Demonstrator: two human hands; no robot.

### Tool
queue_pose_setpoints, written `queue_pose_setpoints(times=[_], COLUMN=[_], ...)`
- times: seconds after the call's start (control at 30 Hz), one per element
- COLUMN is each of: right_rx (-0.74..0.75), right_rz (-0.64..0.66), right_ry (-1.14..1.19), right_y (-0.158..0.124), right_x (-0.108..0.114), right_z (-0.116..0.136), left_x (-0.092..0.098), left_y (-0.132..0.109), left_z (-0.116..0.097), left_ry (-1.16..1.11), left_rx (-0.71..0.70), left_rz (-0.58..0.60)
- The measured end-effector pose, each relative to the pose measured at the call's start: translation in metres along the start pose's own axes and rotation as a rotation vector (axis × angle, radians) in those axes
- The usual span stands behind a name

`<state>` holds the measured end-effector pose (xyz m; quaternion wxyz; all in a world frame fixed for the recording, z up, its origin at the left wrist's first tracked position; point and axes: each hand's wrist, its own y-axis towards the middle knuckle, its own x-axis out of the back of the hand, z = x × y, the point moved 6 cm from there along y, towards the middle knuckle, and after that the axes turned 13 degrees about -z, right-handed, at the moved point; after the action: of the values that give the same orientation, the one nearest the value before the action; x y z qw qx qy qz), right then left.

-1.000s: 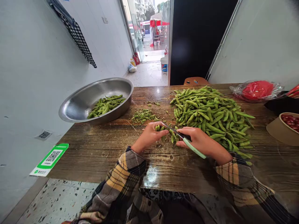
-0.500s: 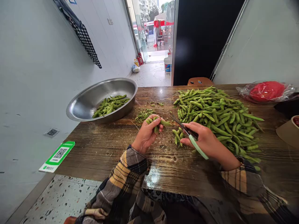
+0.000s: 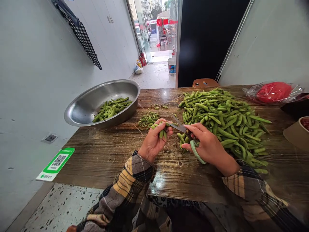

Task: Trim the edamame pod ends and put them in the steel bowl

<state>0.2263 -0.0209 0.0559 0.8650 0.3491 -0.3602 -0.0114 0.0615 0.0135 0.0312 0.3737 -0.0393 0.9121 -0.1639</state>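
Observation:
Several green edamame pods point(image 3: 163, 133) are pinched in my left hand point(image 3: 154, 139), their ends poking out past the fingers. My right hand point(image 3: 205, 143) grips a pair of scissors point(image 3: 194, 151) with pale green handles. The scissor blades are spread apart, and the lower one reaches the tip of a pod at my left fingertips. A large pile of edamame pods point(image 3: 224, 119) lies to the right, with a small cluster point(image 3: 182, 138) just under the scissors. Beyond my left hand is a little heap of trimmed green bits point(image 3: 148, 120).
At the back left a steel basin point(image 3: 72, 113) holds some pods. A green QR-code card point(image 3: 56, 162) lies at the table's left edge. A red item in clear plastic point(image 3: 274, 92) and a paper bowl point(image 3: 295, 133) are on the right. The wooden table point(image 3: 101, 161) carries scattered scraps.
My right hand has moved left, bringing the scissors to the pods. The blades have opened wider. My left hand stays nearly in place, still holding its pods.

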Motion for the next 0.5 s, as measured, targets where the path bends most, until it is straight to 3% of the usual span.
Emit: queue_pose_setpoints(times=[0.37, 0.5], right_rx=[0.022, 0.011], right_rz=[-0.083, -0.076], right_ry=[0.007, -0.019], right_y=[0.001, 0.001], right_x=[0.003, 0.004], right_z=[0.003, 0.002], left_x=[-0.002, -0.003], left_y=[-0.002, -0.002], left_z=[0.026, 0.025], left_ry=[0.141, 0.205], left_rx=[0.095, 0.027], left_rz=[0.114, 0.125])
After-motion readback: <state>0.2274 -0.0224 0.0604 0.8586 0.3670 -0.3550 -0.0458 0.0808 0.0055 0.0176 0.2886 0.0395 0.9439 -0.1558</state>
